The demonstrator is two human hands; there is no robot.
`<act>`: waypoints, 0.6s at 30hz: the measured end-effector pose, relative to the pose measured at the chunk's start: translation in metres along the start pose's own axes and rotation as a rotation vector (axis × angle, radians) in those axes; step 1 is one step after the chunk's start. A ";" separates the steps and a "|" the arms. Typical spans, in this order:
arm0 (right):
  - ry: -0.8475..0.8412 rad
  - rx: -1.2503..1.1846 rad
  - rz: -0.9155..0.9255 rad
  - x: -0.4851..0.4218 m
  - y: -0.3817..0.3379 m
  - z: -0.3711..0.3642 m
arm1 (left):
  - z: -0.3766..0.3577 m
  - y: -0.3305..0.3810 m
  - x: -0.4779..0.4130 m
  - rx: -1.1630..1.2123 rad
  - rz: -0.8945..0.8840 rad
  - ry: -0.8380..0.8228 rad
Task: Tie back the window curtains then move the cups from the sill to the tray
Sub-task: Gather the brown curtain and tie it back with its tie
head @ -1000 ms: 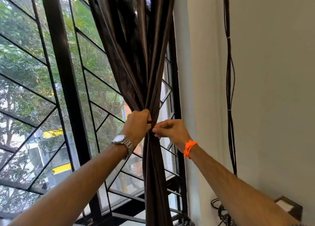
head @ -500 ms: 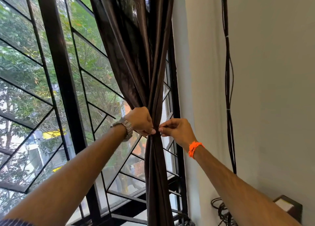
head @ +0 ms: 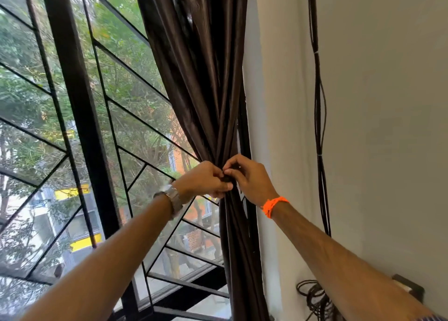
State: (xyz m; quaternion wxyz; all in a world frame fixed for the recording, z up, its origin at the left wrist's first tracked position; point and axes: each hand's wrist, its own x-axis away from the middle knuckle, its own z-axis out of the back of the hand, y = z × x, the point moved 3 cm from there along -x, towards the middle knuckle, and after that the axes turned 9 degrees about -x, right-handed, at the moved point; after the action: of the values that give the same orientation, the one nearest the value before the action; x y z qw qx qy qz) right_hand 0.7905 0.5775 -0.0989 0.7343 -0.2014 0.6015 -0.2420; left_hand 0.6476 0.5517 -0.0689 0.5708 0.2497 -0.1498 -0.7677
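Observation:
A dark brown curtain [head: 201, 78] hangs at the right side of the window, gathered into a tight bundle at mid height. My left hand [head: 206, 179], with a metal watch on the wrist, grips the bundle from the left. My right hand [head: 247, 177], with an orange thread band on the wrist, pinches the gather from the right, fingertips against the left hand's. Whether a tie band lies under the fingers is hidden. No cups, sill top or tray are in view.
A black window frame [head: 80, 127] with a diagonal metal grille [head: 135, 136] fills the left. A white wall [head: 375, 127] is on the right, with black cables [head: 318, 127] running down it to a coil [head: 315, 299] near a dark box [head: 409, 288].
Both hands have stayed at the gathered curtain; the right hand's fingers have closed in against the left hand. The view has shifted slightly.

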 end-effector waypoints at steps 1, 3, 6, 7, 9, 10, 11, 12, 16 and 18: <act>0.004 0.044 0.000 -0.001 0.001 -0.003 | -0.003 0.001 0.001 -0.166 -0.001 0.129; 0.013 0.116 0.006 -0.004 0.001 -0.009 | -0.012 0.003 0.008 -0.452 -0.009 0.423; 0.024 0.194 0.000 -0.012 -0.002 -0.015 | -0.026 -0.003 0.015 -0.657 -0.071 0.666; 0.024 0.209 -0.016 -0.014 -0.003 -0.015 | -0.030 -0.007 0.017 -0.679 -0.095 0.709; 0.021 0.213 -0.064 -0.015 -0.003 -0.016 | -0.036 -0.013 0.024 -0.685 -0.161 0.799; 0.022 0.208 -0.082 -0.016 -0.003 -0.016 | -0.039 -0.013 0.027 -0.680 -0.192 0.840; 0.028 0.201 -0.094 -0.016 -0.004 -0.016 | -0.041 -0.013 0.030 -0.657 -0.212 0.877; 0.041 0.188 -0.107 -0.015 -0.005 -0.016 | -0.042 -0.013 0.033 -0.615 -0.225 0.910; 0.132 0.098 -0.199 -0.015 -0.004 -0.008 | -0.042 -0.010 0.037 -0.517 -0.290 0.968; 0.138 0.114 -0.195 -0.015 -0.003 -0.006 | -0.043 -0.008 0.037 -0.543 -0.318 0.937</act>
State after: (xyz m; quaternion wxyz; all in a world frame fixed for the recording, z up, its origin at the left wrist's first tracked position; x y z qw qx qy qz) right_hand 0.7817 0.5837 -0.0865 0.6744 -0.1995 0.6134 -0.3593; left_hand 0.6567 0.5211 -0.1163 0.4971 0.4278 0.3620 -0.6625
